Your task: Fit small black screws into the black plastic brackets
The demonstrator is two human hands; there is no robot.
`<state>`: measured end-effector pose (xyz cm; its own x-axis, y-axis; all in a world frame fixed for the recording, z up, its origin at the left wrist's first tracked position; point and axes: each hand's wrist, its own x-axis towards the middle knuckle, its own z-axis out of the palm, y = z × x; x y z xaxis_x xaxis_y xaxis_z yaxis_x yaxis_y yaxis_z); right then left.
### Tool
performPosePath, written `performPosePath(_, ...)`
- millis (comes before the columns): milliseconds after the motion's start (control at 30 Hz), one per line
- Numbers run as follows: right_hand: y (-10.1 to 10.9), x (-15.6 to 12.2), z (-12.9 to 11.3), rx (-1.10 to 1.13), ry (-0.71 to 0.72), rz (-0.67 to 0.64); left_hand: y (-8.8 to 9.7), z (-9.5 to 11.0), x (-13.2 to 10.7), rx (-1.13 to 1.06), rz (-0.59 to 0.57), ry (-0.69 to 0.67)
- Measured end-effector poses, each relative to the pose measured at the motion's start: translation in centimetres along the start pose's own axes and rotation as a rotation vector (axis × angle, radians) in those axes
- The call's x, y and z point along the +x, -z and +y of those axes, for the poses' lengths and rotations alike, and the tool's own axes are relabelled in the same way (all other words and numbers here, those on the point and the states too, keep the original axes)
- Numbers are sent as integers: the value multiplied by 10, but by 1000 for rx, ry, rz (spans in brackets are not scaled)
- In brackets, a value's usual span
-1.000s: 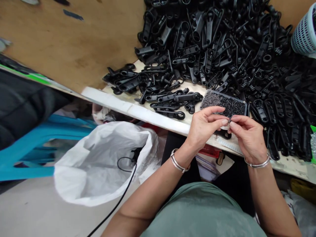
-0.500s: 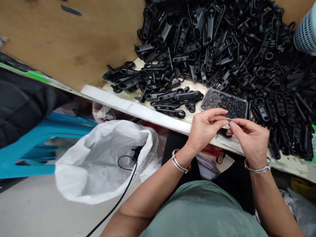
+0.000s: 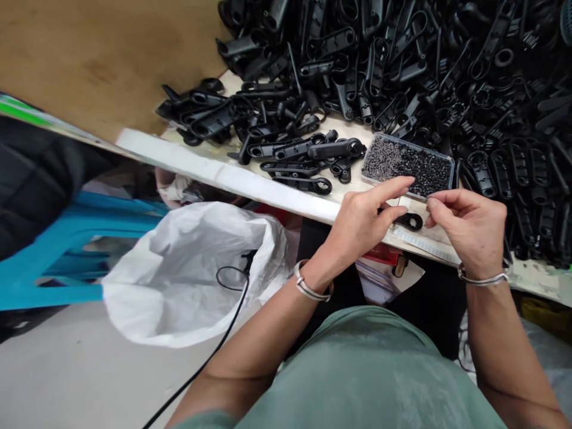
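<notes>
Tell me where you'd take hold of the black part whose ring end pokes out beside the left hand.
I'd grip the black part by its ring end, probably coming from the right, where the right hand is. The ring points that way, and its open hole gives a rim to pinch. The left hand covers its other end, so that end's shape cannot be seen.

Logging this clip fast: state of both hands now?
Left hand: open, thumb and forefinger apart, at the black part.
Right hand: pinched closed by the box; whether it holds anything can't be told.
</notes>
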<state>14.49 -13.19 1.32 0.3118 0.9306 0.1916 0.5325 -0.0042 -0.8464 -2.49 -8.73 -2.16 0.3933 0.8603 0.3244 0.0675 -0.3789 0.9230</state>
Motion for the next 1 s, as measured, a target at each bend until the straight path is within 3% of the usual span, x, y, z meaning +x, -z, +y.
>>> performPosePath(133,14,-7,15,-33,-54,-61,9,-9,-8,499,-153,-161)
performPosePath(233,19,-16,28,-114,-38,-91,7,-16,-11,676,-193,-199)
performPosePath(433,24,-26,38,-262,-4,-88,-1,-19,-17,599,-182,-234)
performPosePath(1000,4,-30,32,-609,378,-81,-7,-21,-26,473,-116,-226)
